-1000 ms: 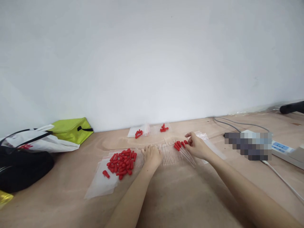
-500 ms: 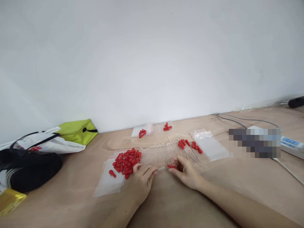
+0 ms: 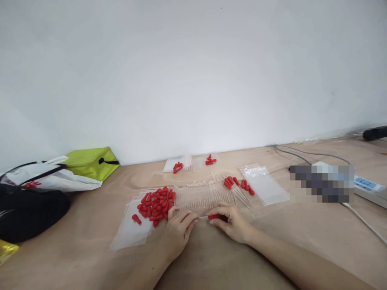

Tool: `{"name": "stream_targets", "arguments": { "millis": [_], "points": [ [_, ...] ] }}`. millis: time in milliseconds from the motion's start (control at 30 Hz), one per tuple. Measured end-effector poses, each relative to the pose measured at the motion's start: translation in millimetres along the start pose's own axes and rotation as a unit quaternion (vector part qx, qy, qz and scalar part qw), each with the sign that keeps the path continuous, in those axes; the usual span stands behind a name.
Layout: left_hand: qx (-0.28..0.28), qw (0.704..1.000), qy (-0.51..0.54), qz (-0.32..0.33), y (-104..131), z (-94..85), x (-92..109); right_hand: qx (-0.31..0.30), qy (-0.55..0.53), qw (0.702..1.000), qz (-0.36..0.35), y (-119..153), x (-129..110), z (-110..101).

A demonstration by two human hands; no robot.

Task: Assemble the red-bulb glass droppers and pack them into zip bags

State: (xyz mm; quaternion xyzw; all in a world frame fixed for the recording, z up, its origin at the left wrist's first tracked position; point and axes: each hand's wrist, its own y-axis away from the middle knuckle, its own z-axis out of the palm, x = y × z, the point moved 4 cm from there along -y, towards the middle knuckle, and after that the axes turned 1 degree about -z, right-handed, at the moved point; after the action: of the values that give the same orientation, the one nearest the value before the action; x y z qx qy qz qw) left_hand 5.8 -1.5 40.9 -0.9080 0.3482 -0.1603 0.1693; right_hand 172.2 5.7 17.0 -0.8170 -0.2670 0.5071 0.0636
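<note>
My left hand [image 3: 180, 230] is closed on a thin clear dropper tube [image 3: 203, 217], whose bare end points right. My right hand [image 3: 232, 222] pinches a red rubber dropper bulb [image 3: 213, 216] in line with the tube, and the two meet or nearly meet; I cannot tell if the tube is inside. Beside my left hand lies a heap of red bulbs [image 3: 157, 203] on plastic zip bags [image 3: 128, 229]. Behind both hands stretches a row of clear tubes [image 3: 193, 195]. Several droppers with red bulbs fitted [image 3: 231, 181] lie beyond my right hand.
Clear zip bags [image 3: 266, 187] lie to the right. Small groups of red bulbs [image 3: 178, 166] sit near the wall. Bags, one lime green [image 3: 90, 161] and one black [image 3: 33, 215], stand at left; a power strip [image 3: 369, 185] with cables is at right.
My hands have come together, bringing the red bulb to the end of the tube. The camera view has shifted slightly to the right.
</note>
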Motion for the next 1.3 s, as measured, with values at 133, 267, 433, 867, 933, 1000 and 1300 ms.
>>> {"name": "stream_targets", "arguments": {
  "millis": [133, 267, 433, 867, 933, 1000, 1300],
  "points": [
    [-0.009, 1.000, -0.012, 0.013, 1, 0.0, 0, -0.007, -0.014, 1.000, -0.008, 0, -2, -1],
    [-0.010, 0.999, -0.004, 0.031, 1, 0.0, 2, -0.016, -0.012, 1.000, -0.011, 0, -2, 0],
    [0.023, 0.998, 0.028, 0.042, 2, 0.3, 3, -0.020, -0.024, 0.999, -0.022, 0, -2, 0],
    [0.051, 0.995, 0.027, 0.080, 1, -6.5, 13, -0.019, 0.015, 0.995, -0.101, 3, -4, 0],
    [0.058, 0.994, 0.031, 0.083, 1, -7.4, 14, -0.014, 0.016, 0.994, -0.110, 4, -5, 0],
    [0.059, 0.994, 0.035, 0.082, 1, -6.6, 15, -0.010, 0.021, 0.993, -0.119, 5, -5, 0],
    [0.063, 0.994, 0.041, 0.085, 3, 1.6, 17, -0.022, 0.095, 0.987, -0.130, 8, -9, 0]
  ]
}}
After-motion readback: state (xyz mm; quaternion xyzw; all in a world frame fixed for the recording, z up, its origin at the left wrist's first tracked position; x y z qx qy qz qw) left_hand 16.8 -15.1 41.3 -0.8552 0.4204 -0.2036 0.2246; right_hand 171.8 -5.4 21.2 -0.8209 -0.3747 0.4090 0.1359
